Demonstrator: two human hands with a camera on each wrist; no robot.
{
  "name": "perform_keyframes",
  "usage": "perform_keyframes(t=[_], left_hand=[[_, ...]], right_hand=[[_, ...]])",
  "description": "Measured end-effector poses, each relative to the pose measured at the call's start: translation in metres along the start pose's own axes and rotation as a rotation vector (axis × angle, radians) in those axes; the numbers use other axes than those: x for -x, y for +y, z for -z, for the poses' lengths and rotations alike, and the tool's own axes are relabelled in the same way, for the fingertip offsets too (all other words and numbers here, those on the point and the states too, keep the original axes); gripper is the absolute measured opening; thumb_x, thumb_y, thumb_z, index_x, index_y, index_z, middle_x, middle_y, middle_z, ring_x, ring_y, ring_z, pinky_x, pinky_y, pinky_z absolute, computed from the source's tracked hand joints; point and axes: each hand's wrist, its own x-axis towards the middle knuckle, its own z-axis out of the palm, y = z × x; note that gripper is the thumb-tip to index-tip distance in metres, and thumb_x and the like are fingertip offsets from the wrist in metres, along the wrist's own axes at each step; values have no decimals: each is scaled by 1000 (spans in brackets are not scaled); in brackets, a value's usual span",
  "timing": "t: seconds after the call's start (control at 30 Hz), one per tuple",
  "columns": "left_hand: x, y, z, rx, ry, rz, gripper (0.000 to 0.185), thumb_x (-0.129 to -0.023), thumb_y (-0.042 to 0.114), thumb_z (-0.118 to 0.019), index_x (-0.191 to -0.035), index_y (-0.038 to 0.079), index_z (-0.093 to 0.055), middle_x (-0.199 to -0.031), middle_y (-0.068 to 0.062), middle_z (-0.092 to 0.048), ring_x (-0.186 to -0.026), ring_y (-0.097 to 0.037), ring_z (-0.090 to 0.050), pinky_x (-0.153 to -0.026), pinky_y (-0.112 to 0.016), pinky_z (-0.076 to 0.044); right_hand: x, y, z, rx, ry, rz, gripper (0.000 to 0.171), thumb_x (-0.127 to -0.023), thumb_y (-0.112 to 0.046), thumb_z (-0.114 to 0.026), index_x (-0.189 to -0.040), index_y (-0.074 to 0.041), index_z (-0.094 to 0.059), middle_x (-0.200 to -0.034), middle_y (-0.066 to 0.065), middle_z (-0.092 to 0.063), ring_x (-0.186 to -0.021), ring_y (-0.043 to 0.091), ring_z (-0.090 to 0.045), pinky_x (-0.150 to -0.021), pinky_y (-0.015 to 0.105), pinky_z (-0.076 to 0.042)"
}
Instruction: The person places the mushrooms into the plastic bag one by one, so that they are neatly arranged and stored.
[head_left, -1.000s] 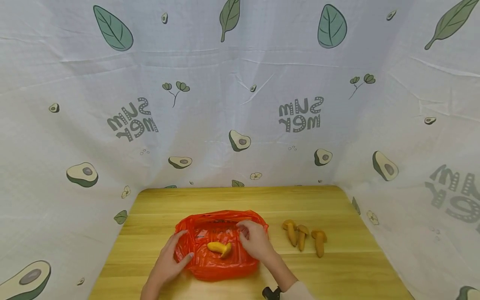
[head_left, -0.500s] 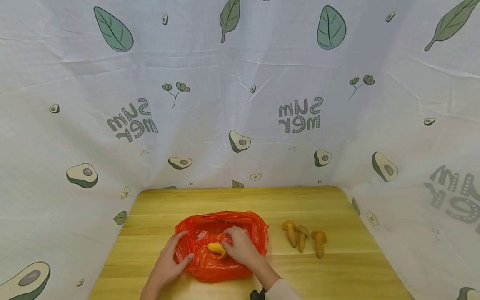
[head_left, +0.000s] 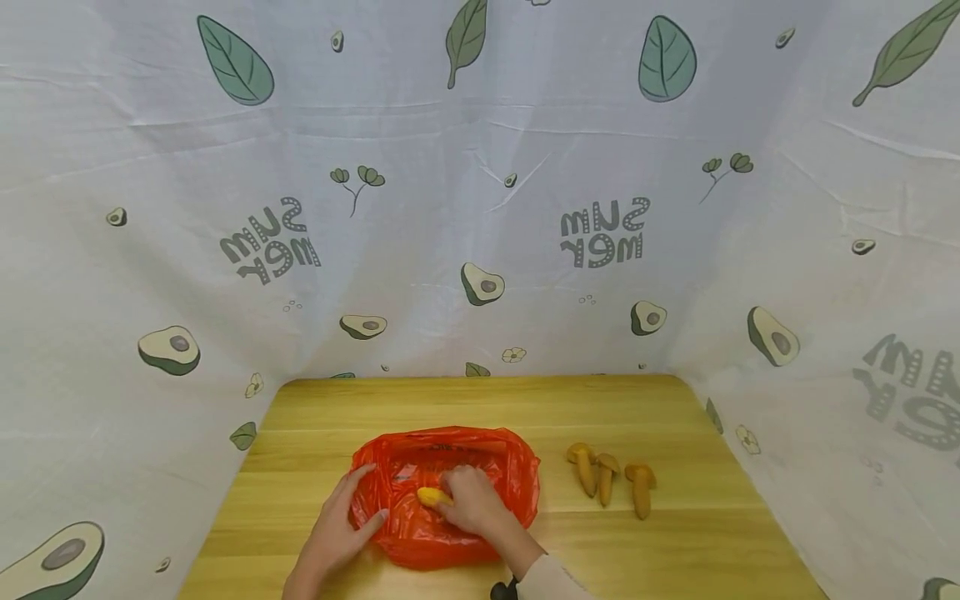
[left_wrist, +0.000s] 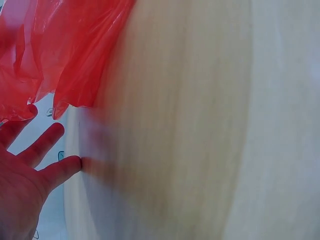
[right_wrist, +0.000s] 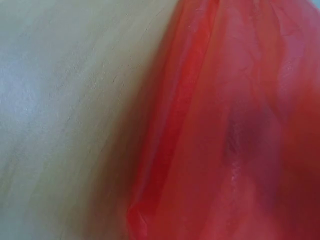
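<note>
A red plastic bag (head_left: 420, 554) lies spread open on the table, its rim forming a wide mouth. Inside it is a yellow-orange mushroom (head_left: 432, 497), its stem showing to the left of my right hand (head_left: 474, 502). That hand reaches into the bag with bent fingers around the mushroom's cap end, which is hidden. At the bag's left edge is my left hand (head_left: 337, 518), thumb and fingers spread along the rim. In the left wrist view its fingers (left_wrist: 42, 145) look straight and apart beside the bag. Only the bag (right_wrist: 240, 100) and table fill the right wrist view.
Three brownish-yellow mushrooms (head_left: 606, 477) lie on the wooden table (head_left: 675, 550), right of the bag. A white cloth (head_left: 420, 200) with leaf and avocado prints hangs behind the table and on both sides. A small black object (head_left: 504, 591) is by the right sleeve.
My right hand has moved left and down from the bag's right inner side to the mushroom, now covering its cap end. My left hand keeps its place at the left rim.
</note>
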Motion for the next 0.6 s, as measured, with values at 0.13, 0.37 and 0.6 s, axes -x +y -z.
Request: perform_keyframes(t=[0.13, 0.37, 0.6], left_hand=[[1, 1, -1, -3, -5, 9, 72, -88, 38, -80, -150, 18, -50, -150, -15, -54, -138, -43, -52, -109, -66, -46], [1, -1, -2, -9, 0, 2, 72, -88, 38, -80, -150, 19, -50, -150, -15, -54, -138, -43, -53, -108, -65, -47], [1, 0, -2, -4, -4, 8, 72, -88, 39, -81, -150, 21, -50, -150, -12, -55, -137, -41, -54, -109, -64, -47]], right_hand=[[1, -2, 1, 39, -26, 32, 19, -90, -30, -79, -99, -14, -76, -85, -8, -70, -83, 10, -58, -83, 33, -50], [0, -7, 5, 32, 69, 99, 22, -89, -25, -79, -107, -13, -79, -92, -8, -68, -84, 7, -57, -75, 23, -43], [-2, -14, 9, -126, 151, 95, 22, -82, -12, -80, -101, -19, -70, -94, -9, -61, -79, 3, -53, -73, 20, -46]])
